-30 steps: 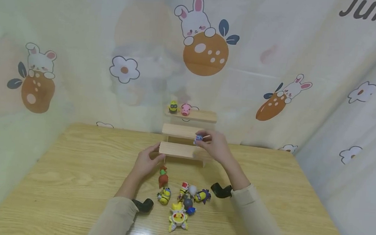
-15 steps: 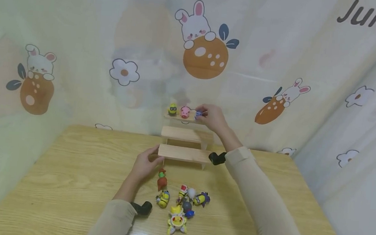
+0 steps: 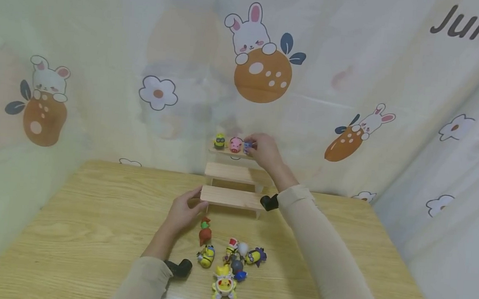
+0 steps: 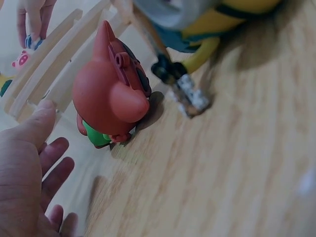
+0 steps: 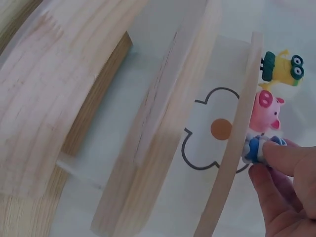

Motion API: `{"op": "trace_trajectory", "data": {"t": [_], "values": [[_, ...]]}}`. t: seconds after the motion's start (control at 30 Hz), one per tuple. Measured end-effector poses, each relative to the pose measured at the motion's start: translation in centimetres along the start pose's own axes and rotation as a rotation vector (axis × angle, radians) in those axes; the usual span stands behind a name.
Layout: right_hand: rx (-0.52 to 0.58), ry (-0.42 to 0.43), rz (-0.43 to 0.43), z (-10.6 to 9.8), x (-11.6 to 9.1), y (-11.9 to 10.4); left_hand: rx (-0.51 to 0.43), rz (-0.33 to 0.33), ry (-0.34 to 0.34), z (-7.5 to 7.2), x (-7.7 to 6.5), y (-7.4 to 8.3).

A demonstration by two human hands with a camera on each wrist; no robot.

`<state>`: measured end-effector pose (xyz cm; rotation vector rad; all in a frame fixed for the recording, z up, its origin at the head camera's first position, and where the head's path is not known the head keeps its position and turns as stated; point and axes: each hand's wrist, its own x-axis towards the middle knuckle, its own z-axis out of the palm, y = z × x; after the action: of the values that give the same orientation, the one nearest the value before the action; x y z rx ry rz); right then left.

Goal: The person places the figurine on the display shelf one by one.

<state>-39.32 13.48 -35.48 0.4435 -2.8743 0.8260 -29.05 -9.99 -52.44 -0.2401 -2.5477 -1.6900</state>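
Observation:
In the head view a three-step wooden display stand [image 3: 232,196] stands at the table's back. My left hand [image 3: 182,212] holds the left end of its lowest step between thumb and fingers; in the left wrist view the thumb [image 4: 39,121] lies against the board's end. At the top step, my right hand [image 3: 266,151] pinches a small blue-and-white figurine [image 5: 254,149], partly hidden by the fingers, with its base at the board. Beside it sit a pink pig figurine [image 5: 265,111] and a yellow Minion figurine [image 5: 281,68]. A red figurine [image 4: 106,94] with green lies near my left hand.
In front of the stand lie several more figurines: a Minion [image 3: 206,257], a purple-haired Minion [image 3: 255,256], a yellow Pikachu-like figure [image 3: 224,285] and a mixed cluster [image 3: 236,265]. A patterned curtain [image 3: 188,48] hangs close behind the stand.
My right hand has risen from the middle step to the top one with the blue figurine, then shifted slightly left towards the pig. My left hand has stayed at the lowest step.

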Motion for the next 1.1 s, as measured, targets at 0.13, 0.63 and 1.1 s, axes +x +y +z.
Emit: {"op": "trace_trajectory", "data": {"t": [0.13,0.63,1.1], "values": [[-0.044,0.035,-0.006,0.4,0.1,-0.4,-0.005,0.001,-0.005,-0.1,-0.1,0.0],[0.048,0.084,-0.003,1.0,0.2,0.5,-0.009,-0.007,-0.008,-0.1,0.1,-0.1],[0.098,0.065,-0.011,0.3,-0.4,0.7,-0.022,0.0,-0.006,-0.2,0.2,-0.2]]}}
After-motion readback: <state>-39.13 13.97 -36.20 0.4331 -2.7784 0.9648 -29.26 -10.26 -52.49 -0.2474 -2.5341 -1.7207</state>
